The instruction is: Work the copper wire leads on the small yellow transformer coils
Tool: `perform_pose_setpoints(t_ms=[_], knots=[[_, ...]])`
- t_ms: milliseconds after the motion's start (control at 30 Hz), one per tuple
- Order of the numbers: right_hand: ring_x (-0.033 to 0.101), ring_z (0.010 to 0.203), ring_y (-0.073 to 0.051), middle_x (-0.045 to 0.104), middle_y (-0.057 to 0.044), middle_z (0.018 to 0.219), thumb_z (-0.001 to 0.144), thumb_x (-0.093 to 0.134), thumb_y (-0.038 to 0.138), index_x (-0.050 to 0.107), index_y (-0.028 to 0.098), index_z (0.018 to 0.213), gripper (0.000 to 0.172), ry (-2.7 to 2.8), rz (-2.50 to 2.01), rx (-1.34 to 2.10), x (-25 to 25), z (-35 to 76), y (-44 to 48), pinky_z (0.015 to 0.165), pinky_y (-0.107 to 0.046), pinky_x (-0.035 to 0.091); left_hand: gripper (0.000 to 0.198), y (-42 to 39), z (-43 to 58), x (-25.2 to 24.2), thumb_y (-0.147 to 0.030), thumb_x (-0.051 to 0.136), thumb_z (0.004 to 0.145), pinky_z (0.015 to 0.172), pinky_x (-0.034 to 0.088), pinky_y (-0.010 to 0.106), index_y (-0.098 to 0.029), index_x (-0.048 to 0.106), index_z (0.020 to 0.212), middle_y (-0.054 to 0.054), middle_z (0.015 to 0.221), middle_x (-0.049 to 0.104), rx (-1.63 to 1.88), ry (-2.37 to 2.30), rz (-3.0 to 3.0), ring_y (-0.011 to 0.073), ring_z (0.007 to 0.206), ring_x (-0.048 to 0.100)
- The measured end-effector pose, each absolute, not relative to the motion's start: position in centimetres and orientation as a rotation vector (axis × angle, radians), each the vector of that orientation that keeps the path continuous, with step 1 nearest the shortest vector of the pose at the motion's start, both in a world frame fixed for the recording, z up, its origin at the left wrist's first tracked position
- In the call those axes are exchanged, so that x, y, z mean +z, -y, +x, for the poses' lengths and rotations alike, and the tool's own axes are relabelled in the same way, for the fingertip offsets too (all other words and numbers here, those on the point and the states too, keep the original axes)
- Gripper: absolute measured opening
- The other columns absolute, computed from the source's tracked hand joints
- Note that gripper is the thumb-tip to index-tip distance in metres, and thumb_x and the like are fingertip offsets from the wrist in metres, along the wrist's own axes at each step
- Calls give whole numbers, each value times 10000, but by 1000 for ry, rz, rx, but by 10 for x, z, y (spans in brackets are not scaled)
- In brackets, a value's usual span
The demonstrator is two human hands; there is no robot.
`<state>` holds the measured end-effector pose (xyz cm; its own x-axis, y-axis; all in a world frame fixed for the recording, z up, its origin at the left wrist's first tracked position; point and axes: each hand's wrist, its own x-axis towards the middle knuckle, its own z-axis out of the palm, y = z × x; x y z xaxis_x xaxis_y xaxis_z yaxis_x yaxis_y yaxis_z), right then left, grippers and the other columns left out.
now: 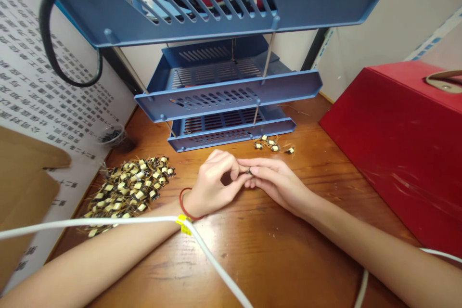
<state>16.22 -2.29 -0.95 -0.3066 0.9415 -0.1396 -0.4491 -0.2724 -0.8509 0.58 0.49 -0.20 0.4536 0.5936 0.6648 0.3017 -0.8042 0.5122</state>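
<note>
You work at a glossy brown wooden table point(288, 269), its grain dark-streaked, with a bright glare in front of the blue rack point(288, 84). That rack stands in tiers of slotted trays on metal posts, red and white items showing through its top slots. A wall covering point(21, 57) printed with rows of characters rises to the rack's left; plain pale wall shows to its right. Also right of the rack sits a big red box point(382, 144) with a tan handle, and far to its left, brown cardboard point(25, 197). A white cable point(108, 221) with a yellow tag point(185, 225) crosses in front. Left of the rack's base spreads a pile of small coils point(133, 185), with a clear cup point(113, 137) of dark bits behind it. Your left hand point(216, 178), a red band point(186, 204) at its wrist, and your right hand point(277, 178) meet in front of the rack, fingertips together, pinching one small dark part point(249, 171) between them. A few loose coils point(274, 146) lie just before the rack's bottom tray.
</note>
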Motion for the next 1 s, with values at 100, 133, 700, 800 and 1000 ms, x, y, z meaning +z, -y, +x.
perform_pose_setpoints(t_ms=[100, 133, 700, 800, 1000], knots=[[550, 656, -110, 710, -66, 849, 717, 636, 191, 716, 184, 930, 228, 880, -825, 1766, -9, 162, 23, 653, -287, 428, 335, -5, 6, -2, -141, 624, 737, 610, 414, 277, -193, 331, 584, -9, 577, 580, 1286, -755, 2384, 120, 585, 514], [549, 656, -108, 710, -67, 848, 717, 634, 186, 717, 184, 928, 227, 877, -823, 1768, -9, 162, 23, 652, -284, 427, 337, -5, 6, -2, -138, 627, 734, 608, 413, 277, -193, 330, 586, -9, 577, 581, 1288, -754, 2382, 120, 584, 514], [576, 630, -89, 713, -47, 777, 699, 635, 179, 728, 177, 889, 211, 875, -789, 1776, -10, 163, 23, 626, -236, 431, 329, -4, 6, -2, -122, 638, 723, 624, 420, 270, -188, 344, 591, -9, 572, 576, 1288, -730, 2396, 121, 598, 526], [568, 645, -89, 713, -49, 812, 700, 643, 182, 724, 182, 900, 216, 875, -790, 1776, -10, 162, 23, 639, -239, 433, 329, -4, 6, -1, -133, 637, 727, 609, 414, 261, -189, 344, 587, -13, 565, 563, 1288, -760, 2381, 116, 588, 514], [548, 648, -89, 706, -44, 837, 706, 652, 184, 719, 192, 915, 220, 907, -809, 1748, -11, 162, 24, 649, -251, 430, 324, -4, 5, -2, -136, 631, 731, 603, 407, 253, -188, 346, 587, -20, 563, 550, 1284, -763, 2382, 111, 585, 506]])
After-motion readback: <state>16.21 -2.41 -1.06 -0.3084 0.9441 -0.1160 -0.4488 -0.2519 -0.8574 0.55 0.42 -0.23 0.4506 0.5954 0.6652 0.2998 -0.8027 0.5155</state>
